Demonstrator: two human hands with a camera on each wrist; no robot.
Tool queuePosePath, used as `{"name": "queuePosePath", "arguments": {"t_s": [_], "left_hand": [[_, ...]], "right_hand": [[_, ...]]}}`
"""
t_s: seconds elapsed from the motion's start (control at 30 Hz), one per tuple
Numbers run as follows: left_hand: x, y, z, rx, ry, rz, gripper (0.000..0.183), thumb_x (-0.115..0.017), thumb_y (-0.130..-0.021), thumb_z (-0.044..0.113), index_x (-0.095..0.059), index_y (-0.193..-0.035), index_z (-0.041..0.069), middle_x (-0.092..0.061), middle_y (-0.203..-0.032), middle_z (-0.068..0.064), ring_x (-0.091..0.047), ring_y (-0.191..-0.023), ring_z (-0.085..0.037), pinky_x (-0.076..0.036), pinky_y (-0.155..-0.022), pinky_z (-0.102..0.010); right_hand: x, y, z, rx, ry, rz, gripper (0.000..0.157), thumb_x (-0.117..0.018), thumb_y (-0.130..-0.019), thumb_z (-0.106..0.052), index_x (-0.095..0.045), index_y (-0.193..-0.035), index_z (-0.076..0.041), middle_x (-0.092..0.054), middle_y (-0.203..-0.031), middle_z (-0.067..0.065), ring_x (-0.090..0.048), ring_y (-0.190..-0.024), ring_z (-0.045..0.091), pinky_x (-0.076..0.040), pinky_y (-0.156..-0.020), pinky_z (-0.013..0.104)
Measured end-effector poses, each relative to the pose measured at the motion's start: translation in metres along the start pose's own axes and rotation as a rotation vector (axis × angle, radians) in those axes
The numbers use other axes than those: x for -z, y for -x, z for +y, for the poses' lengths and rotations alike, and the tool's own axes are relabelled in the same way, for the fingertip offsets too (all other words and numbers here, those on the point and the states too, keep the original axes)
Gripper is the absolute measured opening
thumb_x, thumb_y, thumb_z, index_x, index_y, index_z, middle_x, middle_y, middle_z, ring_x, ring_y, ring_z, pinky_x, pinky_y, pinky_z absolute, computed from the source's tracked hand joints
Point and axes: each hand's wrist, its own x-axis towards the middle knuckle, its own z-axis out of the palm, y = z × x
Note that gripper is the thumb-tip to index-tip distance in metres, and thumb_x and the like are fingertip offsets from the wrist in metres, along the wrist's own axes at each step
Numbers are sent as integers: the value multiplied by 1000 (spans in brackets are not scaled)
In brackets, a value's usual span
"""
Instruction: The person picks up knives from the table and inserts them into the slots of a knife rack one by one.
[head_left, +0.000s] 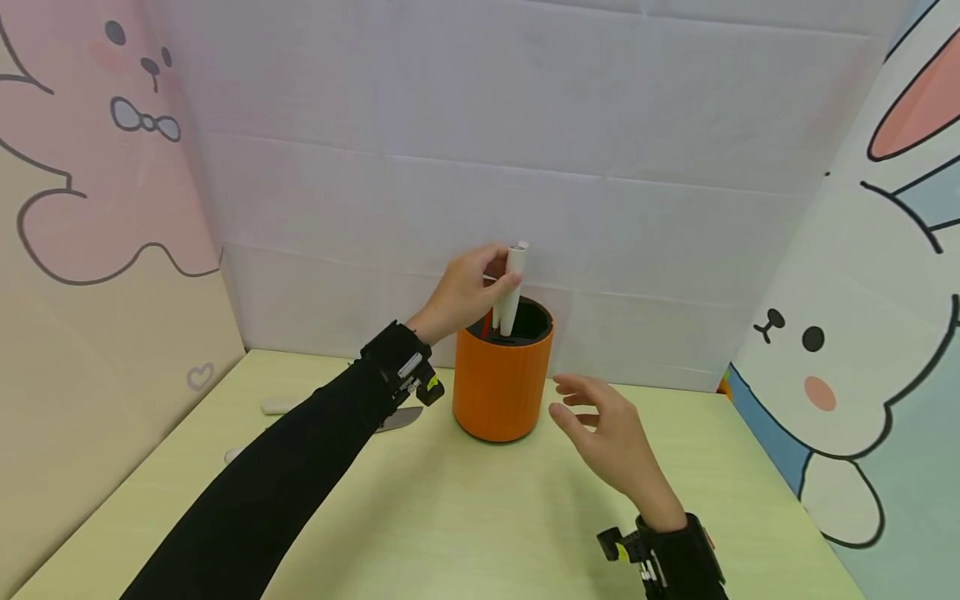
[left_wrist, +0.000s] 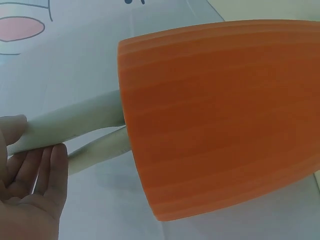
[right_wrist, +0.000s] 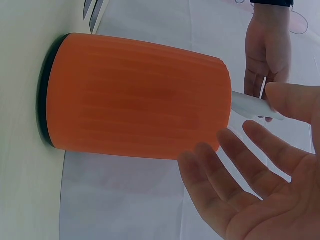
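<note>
In the head view, we are seeing the left hand (head_left: 467,290) pinching one white handle (head_left: 509,317) between its thumb and fingers. That handle is standing nearly upright, its long axis leaning slightly right at the top, with its lower end sitting at the mouth of the single orange holder (head_left: 501,390). Beside it we are counting one slimmer pale handle (head_left: 496,317) and one red item (head_left: 487,323), both rising from the same mouth. The right hand (head_left: 603,429) is resting in the air just right of the holder, its fingers apart, gently bent and holding nothing. On the pale surface (head_left: 420,517) to the left, one blade (head_left: 401,419) and two white ends (head_left: 277,406) are showing around the dark sleeve (head_left: 315,467), which is hiding how they join.

In the left wrist view, we are seeing two pale handles running sideways across the frame, from the hand to the holder's rim; the thumb and fingers are closing on the upper, thicker one.

In the right wrist view, we are seeing one white handle pointing out of the holder toward the left hand's fingers, while the right hand's fingers are spreading wide near the rim.
</note>
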Motion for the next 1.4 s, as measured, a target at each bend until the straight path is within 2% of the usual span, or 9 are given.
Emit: {"name": "queuePosePath", "arguments": {"t_s": [0.3,0.43,0.57,0.77,1.0,1.23,1.4], "left_hand": [[4,8,-2,-8,-18,-5,51,-60,-96,22,-39,-141,13,-58,-117,-2,-56,-99,-7,-49,-86,-23],[6,13,-2,-16,-16,-4,56,-61,-95,19,-34,-145,14,-56,-122,-4,-56,-100,-8,-49,-86,-24],[8,19,-1,-12,-17,10,59,-62,-95,19,-33,-146,15,-54,-127,-4,-56,-99,-7,-50,-84,-23],[15,37,3,-8,-43,27,61,-63,-94,21,-33,-147,18,-51,-133,-7,-56,-100,-6,-50,-85,-24],[27,77,5,-6,-80,19,60,-63,-94,21,-33,-146,22,-47,-135,1,-55,-108,-16,-48,-90,-27],[40,132,-7,-70,-308,14,57,-63,-94,25,-38,-144,19,-48,-135,-1,-52,-111,-16,-48,-90,-38],[41,170,-20,-29,-413,-10,56,-63,-94,34,-40,-143,21,-46,-137,2,-46,-120,-15,-46,-93,-42]], "right_hand": [[4,1,-1,2,15,-5,37,-64,-94,-28,-57,-127,-15,-59,-120,-3,-59,-99,13,-56,-77,33],[5,2,1,2,11,-3,37,-65,-94,-27,-57,-127,-13,-60,-119,0,-59,-99,14,-56,-77,36],[7,4,5,2,22,-10,37,-64,-94,-27,-56,-128,-15,-60,-119,0,-59,-99,15,-56,-77,33],[12,8,13,0,44,-8,36,-65,-93,-26,-57,-127,-16,-59,-119,-2,-60,-98,16,-56,-75,33],[14,15,25,12,76,-1,37,-67,-92,-22,-57,-126,-13,-60,-117,0,-60,-96,18,-57,-74,36],[15,19,35,30,154,-8,37,-68,-91,-21,-57,-125,-13,-60,-118,4,-59,-97,18,-56,-75,41],[17,26,45,29,211,-15,38,-68,-90,-20,-57,-126,-13,-59,-120,5,-57,-101,24,-55,-76,44]]}}
